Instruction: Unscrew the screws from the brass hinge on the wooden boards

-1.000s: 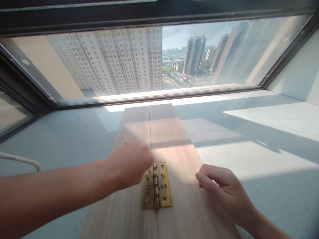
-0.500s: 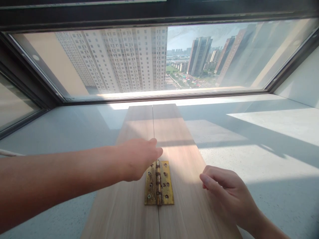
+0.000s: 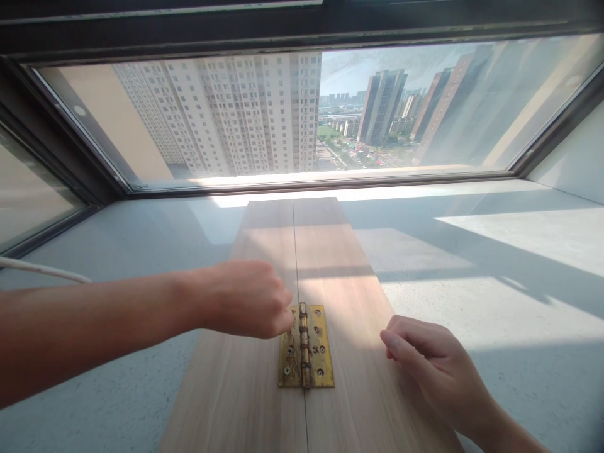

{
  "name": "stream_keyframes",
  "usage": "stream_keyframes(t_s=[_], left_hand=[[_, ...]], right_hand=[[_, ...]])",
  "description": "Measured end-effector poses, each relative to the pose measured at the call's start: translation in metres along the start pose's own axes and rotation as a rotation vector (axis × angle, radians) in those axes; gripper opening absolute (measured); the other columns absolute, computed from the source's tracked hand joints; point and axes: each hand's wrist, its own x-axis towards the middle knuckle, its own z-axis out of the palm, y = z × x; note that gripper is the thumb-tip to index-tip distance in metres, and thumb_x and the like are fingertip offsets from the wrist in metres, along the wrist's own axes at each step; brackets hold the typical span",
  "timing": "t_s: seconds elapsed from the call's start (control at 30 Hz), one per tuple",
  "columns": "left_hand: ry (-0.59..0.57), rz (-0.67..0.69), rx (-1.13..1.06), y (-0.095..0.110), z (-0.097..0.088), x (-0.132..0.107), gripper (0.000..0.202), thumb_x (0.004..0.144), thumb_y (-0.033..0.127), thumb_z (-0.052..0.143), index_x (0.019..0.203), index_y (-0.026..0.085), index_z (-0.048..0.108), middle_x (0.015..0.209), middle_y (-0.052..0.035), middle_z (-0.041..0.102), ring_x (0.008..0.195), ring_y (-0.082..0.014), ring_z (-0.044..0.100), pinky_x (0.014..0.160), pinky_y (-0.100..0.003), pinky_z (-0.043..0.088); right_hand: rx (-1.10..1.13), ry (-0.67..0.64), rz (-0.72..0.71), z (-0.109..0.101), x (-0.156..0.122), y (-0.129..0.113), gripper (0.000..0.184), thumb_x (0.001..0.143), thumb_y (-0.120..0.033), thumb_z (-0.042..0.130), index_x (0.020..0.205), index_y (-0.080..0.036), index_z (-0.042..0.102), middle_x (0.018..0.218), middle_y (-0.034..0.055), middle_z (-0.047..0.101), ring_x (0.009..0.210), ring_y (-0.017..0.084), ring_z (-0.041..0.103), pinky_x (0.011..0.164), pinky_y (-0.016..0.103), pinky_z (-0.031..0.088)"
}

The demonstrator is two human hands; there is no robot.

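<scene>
Head view: from my remote station I see a worn brass-coloured hinge (image 3: 305,343) at lower centre of the frame, lying across the seam (image 3: 306,421) between a left board (image 3: 245,390) and a right board (image 3: 352,371). A screw (image 3: 287,371) sits in the hinge's lowest left hole. The left hand (image 3: 245,299), left of centre, is curled, hiding the hinge's upper left corner; I cannot tell whether its fingertips pinch anything. The right hand (image 3: 429,362), at lower right, is loosely curled near the right board's edge, thumb against bent fingers; whether it encloses anything is hidden from me.
</scene>
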Motion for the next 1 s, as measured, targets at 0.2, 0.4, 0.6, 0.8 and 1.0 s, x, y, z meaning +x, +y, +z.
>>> stream_keyframes(t_s=[0.2, 0.4, 0.6, 0.8, 1.0], left_hand=[[-0.114, -0.105, -0.114, 0.004, -0.005, 0.005, 0.021, 0.071, -0.004, 0.052, 0.064, 0.015, 0.060, 0.050, -0.0036, 0.054, 0.041, -0.0147, 0.047, 0.038, -0.027, 0.024], [-0.264, -0.724, -0.571, 0.012, -0.023, 0.022, 0.022, 0.081, 0.021, 0.053, 0.062, 0.014, 0.062, 0.056, -0.0072, 0.056, 0.052, -0.0220, 0.058, 0.041, -0.028, 0.034], [-0.335, -0.577, -0.588, 0.007, -0.032, 0.028, 0.033, 0.067, 0.016, 0.065, 0.099, 0.015, 0.060, 0.075, -0.0077, 0.063, 0.062, -0.0241, 0.061, 0.043, -0.027, 0.038], [-0.178, -0.328, -0.316, -0.001, -0.017, 0.014, 0.026, 0.066, -0.004, 0.053, 0.081, 0.018, 0.056, 0.057, -0.0022, 0.057, 0.045, -0.0163, 0.050, 0.041, -0.025, 0.027], [-0.100, -0.149, -0.121, 0.000, -0.013, 0.010, 0.024, 0.068, -0.007, 0.051, 0.064, 0.016, 0.055, 0.052, -0.0034, 0.056, 0.043, -0.0138, 0.048, 0.042, -0.027, 0.022]], right_hand=[[-0.028, -0.008, 0.039, 0.001, 0.000, 0.001, 0.042, 0.092, -0.039, 0.042, 0.055, -0.019, 0.045, 0.053, -0.0015, 0.047, 0.051, 0.012, 0.046, 0.051, 0.026, 0.036], [-0.022, -0.020, 0.036, 0.003, 0.000, -0.001, 0.043, 0.092, -0.039, 0.042, 0.054, -0.020, 0.045, 0.053, -0.0017, 0.047, 0.050, 0.012, 0.046, 0.051, 0.026, 0.036], [-0.021, -0.013, 0.031, 0.001, 0.000, 0.000, 0.043, 0.093, -0.040, 0.042, 0.056, -0.019, 0.045, 0.054, -0.0016, 0.047, 0.052, 0.012, 0.047, 0.052, 0.026, 0.035], [-0.004, -0.013, 0.004, -0.001, -0.001, -0.001, 0.042, 0.093, -0.038, 0.042, 0.056, -0.019, 0.046, 0.054, -0.0010, 0.049, 0.051, 0.012, 0.048, 0.052, 0.026, 0.036], [-0.011, -0.017, 0.013, 0.000, -0.001, -0.002, 0.042, 0.093, -0.038, 0.042, 0.055, -0.019, 0.045, 0.054, -0.0009, 0.049, 0.051, 0.012, 0.047, 0.051, 0.026, 0.036]])
